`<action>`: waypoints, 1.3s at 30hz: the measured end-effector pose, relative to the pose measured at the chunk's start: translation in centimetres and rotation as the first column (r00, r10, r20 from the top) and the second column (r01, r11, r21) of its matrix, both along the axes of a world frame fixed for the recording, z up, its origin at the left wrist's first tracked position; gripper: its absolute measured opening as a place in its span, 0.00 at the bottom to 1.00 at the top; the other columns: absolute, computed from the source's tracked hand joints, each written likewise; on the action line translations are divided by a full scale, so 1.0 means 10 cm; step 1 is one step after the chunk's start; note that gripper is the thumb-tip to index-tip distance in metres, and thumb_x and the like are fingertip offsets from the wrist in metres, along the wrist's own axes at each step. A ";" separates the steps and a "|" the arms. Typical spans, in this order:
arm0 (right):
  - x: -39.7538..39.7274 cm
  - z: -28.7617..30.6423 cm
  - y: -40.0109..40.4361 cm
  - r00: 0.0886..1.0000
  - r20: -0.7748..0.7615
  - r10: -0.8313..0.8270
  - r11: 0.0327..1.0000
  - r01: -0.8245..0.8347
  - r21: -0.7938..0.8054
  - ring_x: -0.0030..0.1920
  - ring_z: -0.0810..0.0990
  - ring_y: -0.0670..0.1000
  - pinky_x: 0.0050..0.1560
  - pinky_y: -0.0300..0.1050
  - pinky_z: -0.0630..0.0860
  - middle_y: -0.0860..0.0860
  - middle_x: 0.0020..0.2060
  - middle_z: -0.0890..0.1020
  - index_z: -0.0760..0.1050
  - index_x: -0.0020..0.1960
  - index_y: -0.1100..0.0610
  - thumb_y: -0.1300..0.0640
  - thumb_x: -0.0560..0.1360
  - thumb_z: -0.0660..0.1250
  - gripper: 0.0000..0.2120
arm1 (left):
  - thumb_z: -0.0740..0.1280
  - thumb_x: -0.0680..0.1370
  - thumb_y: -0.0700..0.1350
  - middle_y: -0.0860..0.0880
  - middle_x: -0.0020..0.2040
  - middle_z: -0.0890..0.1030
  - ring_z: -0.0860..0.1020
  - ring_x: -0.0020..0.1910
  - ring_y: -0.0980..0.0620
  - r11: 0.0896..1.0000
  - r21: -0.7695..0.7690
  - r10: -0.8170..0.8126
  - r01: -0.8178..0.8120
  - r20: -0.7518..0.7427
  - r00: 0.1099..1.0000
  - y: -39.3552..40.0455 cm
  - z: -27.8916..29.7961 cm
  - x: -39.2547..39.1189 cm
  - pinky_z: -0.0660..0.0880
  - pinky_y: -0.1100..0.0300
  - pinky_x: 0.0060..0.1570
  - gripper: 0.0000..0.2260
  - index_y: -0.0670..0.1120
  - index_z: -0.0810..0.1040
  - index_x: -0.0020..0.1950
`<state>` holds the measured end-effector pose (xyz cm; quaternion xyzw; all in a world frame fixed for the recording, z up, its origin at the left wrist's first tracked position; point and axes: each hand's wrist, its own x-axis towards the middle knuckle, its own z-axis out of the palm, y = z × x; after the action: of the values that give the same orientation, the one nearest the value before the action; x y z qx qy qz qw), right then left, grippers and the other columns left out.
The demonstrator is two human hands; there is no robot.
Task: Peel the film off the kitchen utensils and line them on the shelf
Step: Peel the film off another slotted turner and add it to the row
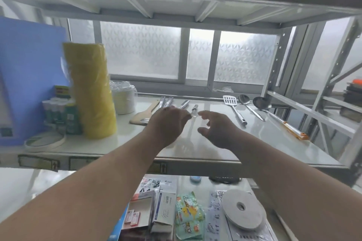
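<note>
The left hand (pixel 168 121) is curled, its fingertips pinched at a thin clear film (pixel 194 116); the right hand (pixel 213 125) is loosely curled beside it, contact unclear. Utensil handles (pixel 184 104) on the shelf (pixel 215 143) are partly hidden behind the hands, and a spatula (pixel 234 107), spoon (pixel 249 107) and ladle (pixel 274 115) are laid far right.

Shelf (pixel 215 148): glossy white surface on a pale grey metal frame. Slotted turner (pixel 233 107), spoon (pixel 249 108) and ladle bowl (pixel 261 102): bright silver steel; the ladle handle (pixel 293 129) is white with orange trim. Wooden spatula (pixel 146 114): light tan. Wrapped roll stack (pixel 92 90): translucent yellow. Board (pixel 29 76) at left: plain blue. Window panes (pixel 141 49): frosted white with a repeating leaf-like geometric pattern. Lower-shelf disc (pixel 242 208): grey
</note>
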<state>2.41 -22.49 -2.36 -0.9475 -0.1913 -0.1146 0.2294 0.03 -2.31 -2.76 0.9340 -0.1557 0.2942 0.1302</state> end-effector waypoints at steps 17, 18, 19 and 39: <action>-0.05 0.44 -1.03 0.843 0.490 -0.221 0.900 0.370 -0.230 0.54 0.78 0.57 0.52 0.51 0.68 0.47 0.46 0.84 0.80 0.56 0.48 0.56 0.77 0.71 0.09 | 0.67 0.86 0.47 0.48 0.40 0.89 0.87 0.38 0.49 0.235 -0.963 -0.401 0.136 0.031 0.915 -0.22 0.60 -0.16 0.81 0.51 0.48 0.12 0.46 0.86 0.47; -0.08 0.42 -1.07 0.842 0.501 -0.200 0.897 0.363 -0.252 0.50 0.78 0.56 0.48 0.50 0.67 0.45 0.43 0.83 0.80 0.53 0.47 0.56 0.78 0.70 0.06 | 0.67 0.85 0.48 0.47 0.41 0.89 0.87 0.38 0.49 0.229 -0.967 -0.404 0.107 0.005 0.915 -0.19 0.58 -0.13 0.81 0.51 0.48 0.12 0.46 0.86 0.47; -0.09 0.40 -1.09 0.845 0.501 -0.186 0.900 0.351 -0.258 0.48 0.78 0.55 0.46 0.49 0.67 0.45 0.40 0.82 0.79 0.51 0.47 0.57 0.77 0.70 0.05 | 0.68 0.85 0.48 0.47 0.43 0.89 0.87 0.40 0.49 0.222 -0.972 -0.414 0.074 -0.026 0.910 -0.17 0.56 -0.10 0.81 0.50 0.49 0.11 0.47 0.86 0.48; -0.10 -0.02 -0.76 0.985 -0.159 -0.062 0.822 0.141 0.552 0.34 0.82 0.52 0.39 0.50 0.82 0.56 0.41 0.86 0.79 0.58 0.56 0.60 0.83 0.63 0.07 | 0.78 0.78 0.51 0.44 0.50 0.89 0.89 0.50 0.45 0.460 -0.887 -0.511 -0.043 -0.304 0.804 -0.73 0.14 0.20 0.86 0.56 0.45 0.15 0.41 0.86 0.57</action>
<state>1.41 -30.11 -2.57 -0.8525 -0.0825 -0.1139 0.5035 2.07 -9.60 -1.38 0.7488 -0.0782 0.0376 0.6570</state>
